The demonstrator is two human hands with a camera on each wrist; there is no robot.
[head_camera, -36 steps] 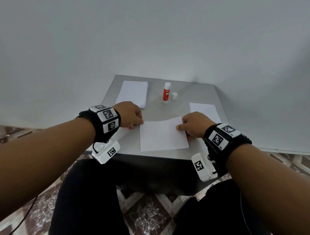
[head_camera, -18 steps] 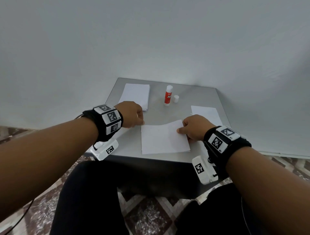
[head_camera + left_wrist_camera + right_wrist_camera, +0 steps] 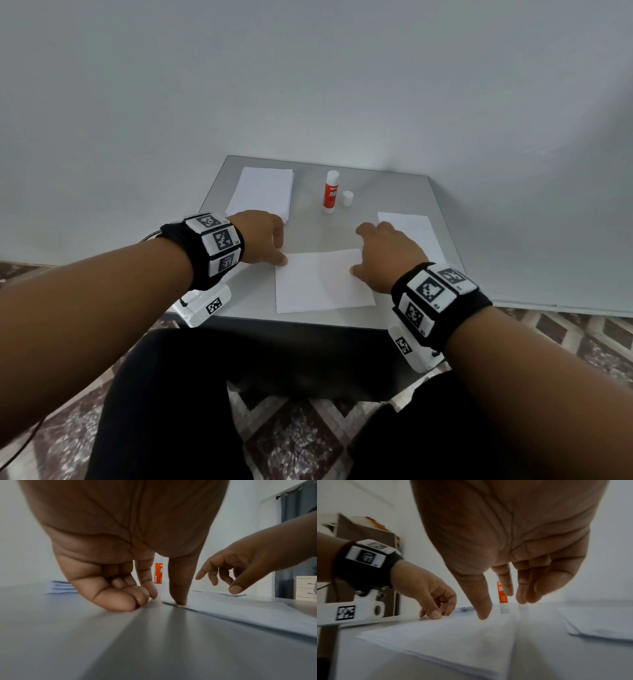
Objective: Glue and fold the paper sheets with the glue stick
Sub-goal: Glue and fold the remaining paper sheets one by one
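Left hand (image 3: 260, 236) thumb pins folded white paper sheet (image 3: 322, 282) at its left corner; right hand (image 3: 387, 255) fingers relaxed above its right edge; upright orange-and-white glue stick (image 3: 331, 192) beyond

Dim, flat, greyish light is seen throughout, perhaps from above; only soft shadows are cast on the table (image 3: 404, 192). Straight edges are bowed near the frame borders. Both wrist views are smeared by blur nearest the lens.

Domestic room: patterned tile floor (image 3: 301, 442), curtain (image 3: 291, 507), drawer unit (image 3: 307, 586).
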